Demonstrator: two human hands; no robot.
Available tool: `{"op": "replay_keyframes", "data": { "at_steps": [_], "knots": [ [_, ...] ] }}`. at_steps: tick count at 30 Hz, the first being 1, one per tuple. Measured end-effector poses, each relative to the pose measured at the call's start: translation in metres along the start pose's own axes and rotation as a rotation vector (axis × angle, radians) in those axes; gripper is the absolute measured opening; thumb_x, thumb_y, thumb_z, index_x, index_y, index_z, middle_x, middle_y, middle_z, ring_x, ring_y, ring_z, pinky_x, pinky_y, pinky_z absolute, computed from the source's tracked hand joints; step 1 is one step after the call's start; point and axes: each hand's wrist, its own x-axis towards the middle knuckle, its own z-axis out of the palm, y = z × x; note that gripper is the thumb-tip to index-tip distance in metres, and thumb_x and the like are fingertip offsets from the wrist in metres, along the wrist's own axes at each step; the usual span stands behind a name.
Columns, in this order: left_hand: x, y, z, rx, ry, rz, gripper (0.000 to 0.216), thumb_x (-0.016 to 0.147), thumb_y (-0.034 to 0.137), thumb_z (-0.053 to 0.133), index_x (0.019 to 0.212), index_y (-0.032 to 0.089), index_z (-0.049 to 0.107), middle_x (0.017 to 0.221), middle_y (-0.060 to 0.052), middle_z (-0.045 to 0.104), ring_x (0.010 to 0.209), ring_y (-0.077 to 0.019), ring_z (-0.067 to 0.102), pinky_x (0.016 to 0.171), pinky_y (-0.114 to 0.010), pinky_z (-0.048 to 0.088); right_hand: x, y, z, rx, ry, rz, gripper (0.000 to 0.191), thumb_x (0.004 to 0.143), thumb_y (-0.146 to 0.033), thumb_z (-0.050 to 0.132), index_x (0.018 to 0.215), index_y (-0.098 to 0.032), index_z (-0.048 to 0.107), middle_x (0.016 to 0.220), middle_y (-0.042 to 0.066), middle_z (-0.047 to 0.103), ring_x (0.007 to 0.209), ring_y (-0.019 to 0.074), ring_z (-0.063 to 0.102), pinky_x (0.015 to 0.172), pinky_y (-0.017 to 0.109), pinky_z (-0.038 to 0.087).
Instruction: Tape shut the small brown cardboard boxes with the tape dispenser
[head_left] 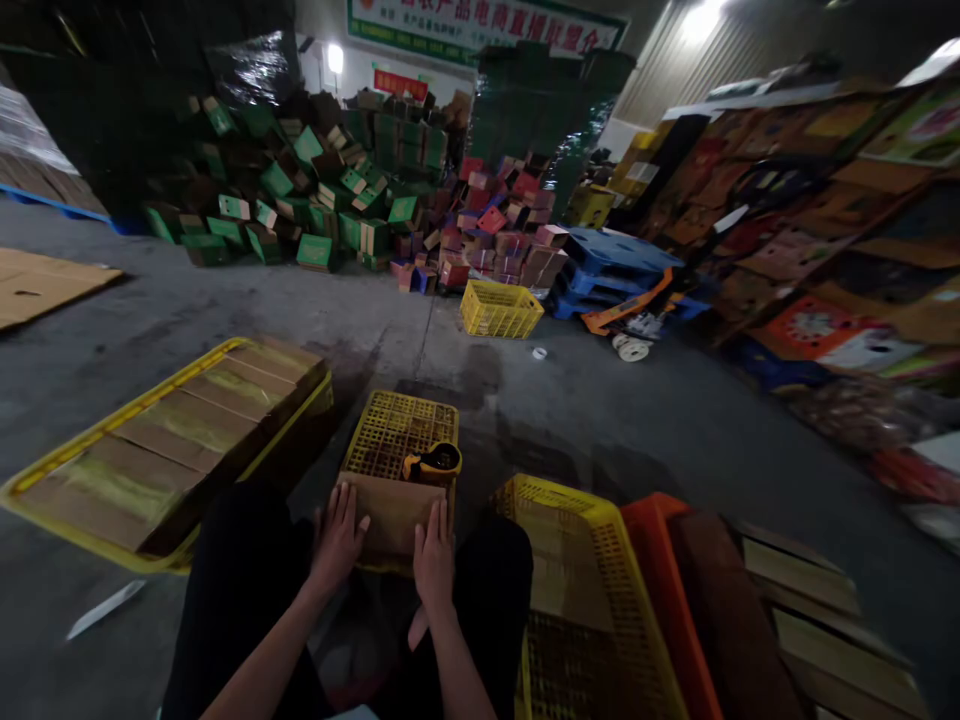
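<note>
A flat brown cardboard piece (390,515) lies on an upturned yellow plastic crate (397,430) between my knees. My left hand (337,538) rests flat on its left edge with fingers spread, open. My right hand (434,560) lies flat on its right side, fingers stretched out, thumb hanging below the edge. A yellow tape dispenser with a dark roll (433,462) sits on the crate just beyond the cardboard, near my right fingertips.
A yellow tray of flat brown cardboard sheets (172,440) sits to my left. A yellow crate (585,590) and an orange crate (652,580) with stacked cardboard stand at my right. Piles of green boxes (300,190) and red boxes (502,230), another yellow crate (500,308) and blue pallets (611,262) lie farther off.
</note>
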Motion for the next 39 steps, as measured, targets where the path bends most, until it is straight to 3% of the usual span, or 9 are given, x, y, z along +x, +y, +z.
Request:
{"op": "replay_keyframes", "data": {
  "at_steps": [4, 10, 17, 20, 25, 31, 39],
  "knots": [
    [0.0, -0.002, 0.001, 0.027, 0.026, 0.041, 0.059, 0.103, 0.034, 0.036, 0.158, 0.013, 0.03, 0.163, -0.017, 0.029, 0.152, -0.0312, 0.022, 0.12, -0.062, 0.012, 0.0, -0.004, 0.002, -0.063, -0.034, 0.059, 0.066, 0.105, -0.048, 0.021, 0.161, -0.013, 0.019, 0.166, 0.011, 0.024, 0.149, 0.0318, 0.031, 0.115, 0.048, 0.036],
    [-0.003, 0.014, 0.005, 0.018, 0.135, 0.086, 0.055, 0.101, 0.032, 0.046, 0.151, 0.011, 0.043, 0.163, -0.022, 0.025, 0.153, -0.0377, 0.017, 0.118, -0.057, 0.028, 0.002, -0.006, 0.002, -0.111, -0.05, 0.057, 0.07, 0.104, -0.053, 0.021, 0.161, -0.012, 0.018, 0.167, 0.009, 0.021, 0.15, 0.0336, 0.026, 0.116, 0.047, 0.034],
    [-0.011, 0.059, -0.001, -0.022, 0.062, 0.29, 0.055, 0.097, 0.031, 0.054, 0.151, 0.021, 0.046, 0.161, -0.016, 0.033, 0.151, -0.0374, 0.024, 0.115, -0.056, 0.034, 0.003, 0.001, 0.01, -0.042, -0.027, 0.0, 0.07, 0.105, -0.052, 0.017, 0.161, -0.01, 0.014, 0.167, 0.013, 0.019, 0.152, 0.028, 0.022, 0.118, 0.045, 0.032],
    [-0.011, 0.066, -0.007, -0.044, 0.035, 0.324, 0.056, 0.094, 0.031, 0.058, 0.149, 0.022, 0.05, 0.161, -0.014, 0.036, 0.15, -0.0386, 0.026, 0.116, -0.056, 0.033, 0.004, 0.003, 0.012, 0.0, -0.033, 0.006, 0.069, 0.105, -0.052, 0.015, 0.161, -0.012, 0.015, 0.167, 0.012, 0.019, 0.152, 0.0281, 0.022, 0.118, 0.046, 0.032],
    [-0.008, 0.051, -0.022, -0.061, -0.014, 0.343, 0.054, 0.097, 0.025, 0.051, 0.151, 0.03, 0.045, 0.16, -0.007, 0.039, 0.148, -0.0308, 0.034, 0.119, -0.059, 0.024, 0.001, 0.0, 0.007, -0.027, -0.037, 0.022, 0.07, 0.104, -0.052, 0.018, 0.161, -0.011, 0.015, 0.166, 0.014, 0.021, 0.15, 0.0309, 0.027, 0.116, 0.047, 0.035],
    [-0.007, 0.027, -0.04, -0.084, -0.026, 0.286, 0.05, 0.101, 0.024, 0.041, 0.152, 0.024, 0.042, 0.154, -0.008, 0.047, 0.142, -0.0239, 0.045, 0.122, -0.055, 0.018, 0.001, -0.004, -0.001, -0.05, -0.037, -0.003, 0.073, 0.104, -0.054, 0.02, 0.161, -0.01, 0.014, 0.165, 0.015, 0.024, 0.148, 0.0331, 0.032, 0.115, 0.047, 0.035],
    [-0.008, 0.002, -0.046, -0.095, -0.009, 0.19, 0.046, 0.102, 0.034, 0.044, 0.145, 0.021, 0.051, 0.141, -0.01, 0.058, 0.132, -0.0255, 0.052, 0.115, -0.045, 0.036, 0.006, -0.008, -0.004, -0.062, -0.015, -0.033, 0.073, 0.105, -0.053, 0.019, 0.161, -0.008, 0.014, 0.165, 0.017, 0.024, 0.147, 0.0314, 0.034, 0.114, 0.045, 0.037]
  ]
}}
